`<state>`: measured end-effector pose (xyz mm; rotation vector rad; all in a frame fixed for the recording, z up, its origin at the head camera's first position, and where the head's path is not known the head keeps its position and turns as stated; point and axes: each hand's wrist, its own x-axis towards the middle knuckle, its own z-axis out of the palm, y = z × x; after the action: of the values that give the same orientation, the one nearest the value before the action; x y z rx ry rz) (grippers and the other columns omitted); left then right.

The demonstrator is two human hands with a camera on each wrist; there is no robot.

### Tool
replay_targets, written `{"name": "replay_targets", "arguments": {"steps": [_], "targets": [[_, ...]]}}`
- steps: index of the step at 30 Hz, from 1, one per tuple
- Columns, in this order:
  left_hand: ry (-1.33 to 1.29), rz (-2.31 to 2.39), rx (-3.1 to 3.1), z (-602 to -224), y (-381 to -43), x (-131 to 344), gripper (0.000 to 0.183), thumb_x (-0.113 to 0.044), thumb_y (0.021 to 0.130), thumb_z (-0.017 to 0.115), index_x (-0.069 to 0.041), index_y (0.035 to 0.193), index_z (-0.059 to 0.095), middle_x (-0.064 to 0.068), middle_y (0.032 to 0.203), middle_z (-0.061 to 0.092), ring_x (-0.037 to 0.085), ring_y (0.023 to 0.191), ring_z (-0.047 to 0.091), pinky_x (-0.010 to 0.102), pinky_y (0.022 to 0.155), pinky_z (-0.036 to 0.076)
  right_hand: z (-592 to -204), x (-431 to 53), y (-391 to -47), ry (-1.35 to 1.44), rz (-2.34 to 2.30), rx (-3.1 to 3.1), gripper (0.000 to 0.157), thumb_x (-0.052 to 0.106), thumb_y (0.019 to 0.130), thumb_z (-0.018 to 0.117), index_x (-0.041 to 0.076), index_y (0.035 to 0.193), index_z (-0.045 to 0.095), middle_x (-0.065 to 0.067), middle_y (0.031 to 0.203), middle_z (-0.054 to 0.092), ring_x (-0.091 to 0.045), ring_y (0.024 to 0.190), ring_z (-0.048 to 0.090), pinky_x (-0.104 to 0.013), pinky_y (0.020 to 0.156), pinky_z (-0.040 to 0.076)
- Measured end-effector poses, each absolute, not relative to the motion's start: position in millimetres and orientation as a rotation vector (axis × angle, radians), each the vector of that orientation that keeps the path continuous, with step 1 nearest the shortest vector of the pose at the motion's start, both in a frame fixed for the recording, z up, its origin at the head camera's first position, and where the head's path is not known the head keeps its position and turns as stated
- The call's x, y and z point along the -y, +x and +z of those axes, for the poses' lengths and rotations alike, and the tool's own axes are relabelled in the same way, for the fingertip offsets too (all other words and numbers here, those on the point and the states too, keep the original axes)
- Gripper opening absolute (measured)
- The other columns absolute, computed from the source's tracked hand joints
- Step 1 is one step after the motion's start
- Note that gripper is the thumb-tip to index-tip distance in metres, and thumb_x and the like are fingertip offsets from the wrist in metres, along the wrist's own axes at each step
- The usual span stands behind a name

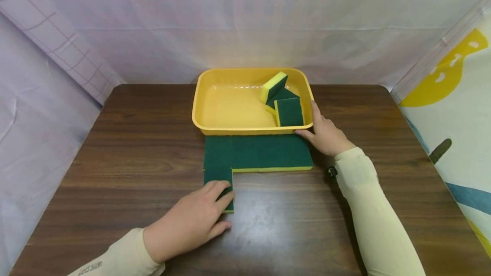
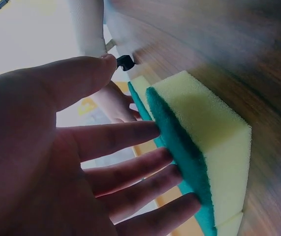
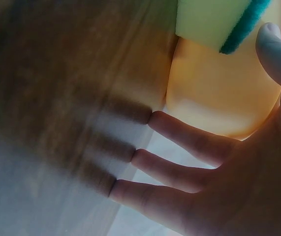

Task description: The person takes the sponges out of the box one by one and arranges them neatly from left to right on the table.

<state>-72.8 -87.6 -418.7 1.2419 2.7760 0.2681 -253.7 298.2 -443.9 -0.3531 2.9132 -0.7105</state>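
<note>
My left hand (image 1: 192,216) rests with extended fingers on a green-and-yellow scouring sponge (image 1: 218,175), green side up. In the left wrist view its fingertips touch the green face, with yellow foam (image 2: 214,132) below. That sponge adjoins the left end of a row of sponges (image 1: 257,152), laid flat and edge to edge. Behind the row stands a yellow plastic tray (image 1: 230,103). At the tray's front right corner is my right hand (image 1: 330,137), thumb by the front wall and fingers along the right side. The right wrist view shows straight fingertips (image 3: 155,118) at the tabletop.
Inside the tray's right half lie 3 sponges: one leaning upright (image 1: 274,87), one partly covered (image 1: 283,95) and one in front (image 1: 290,112). Dark wood tabletop (image 1: 134,152) surrounds everything. A pale curtain (image 1: 245,20) hangs behind the table.
</note>
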Motion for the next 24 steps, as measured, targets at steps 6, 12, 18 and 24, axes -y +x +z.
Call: {"name": "replay_targets", "arguments": {"steps": [6,12,18,24], "targets": [[1.256,0.254,-2.77,-417,-73,88,0.06,-0.042,0.105,0.075,0.001,0.145,0.066,0.017,0.148,0.055,0.03,0.133,0.057,0.044,0.104,0.056,-444,-298,-254,-0.349,-0.71,-2.905,0.11,0.058,0.108,0.06,0.015,0.172,-0.018,-0.038,0.158,0.043,-0.055,0.135,0.054,-0.072,0.104,0.047],[1.377,0.271,-2.79,-408,-78,87,0.05,-0.035,0.105,0.075,0.0,0.139,0.067,0.018,0.145,0.057,0.03,0.131,0.059,0.043,0.099,0.058,-443,-298,-254,-0.353,-0.714,-2.91,0.11,0.058,0.108,0.06,0.015,0.172,-0.018,-0.037,0.159,0.043,-0.055,0.134,0.054,-0.072,0.103,0.048],[1.458,0.294,-2.851,-386,-96,82,0.049,-0.034,0.104,0.077,-0.002,0.141,0.067,0.018,0.145,0.058,0.032,0.131,0.06,0.043,0.094,0.061,-444,-299,-254,-0.349,-0.712,-2.906,0.11,0.058,0.108,0.059,0.015,0.172,-0.019,-0.037,0.159,0.043,-0.055,0.134,0.055,-0.071,0.103,0.048],[1.488,0.29,-2.904,-357,-113,77,0.059,-0.039,0.106,0.074,-0.001,0.149,0.062,0.019,0.149,0.057,0.033,0.135,0.058,0.042,0.095,0.06,-443,-298,-253,-0.352,-0.719,-2.909,0.11,0.056,0.108,0.061,0.014,0.172,-0.018,-0.037,0.158,0.044,-0.055,0.135,0.054,-0.071,0.104,0.048]]}}
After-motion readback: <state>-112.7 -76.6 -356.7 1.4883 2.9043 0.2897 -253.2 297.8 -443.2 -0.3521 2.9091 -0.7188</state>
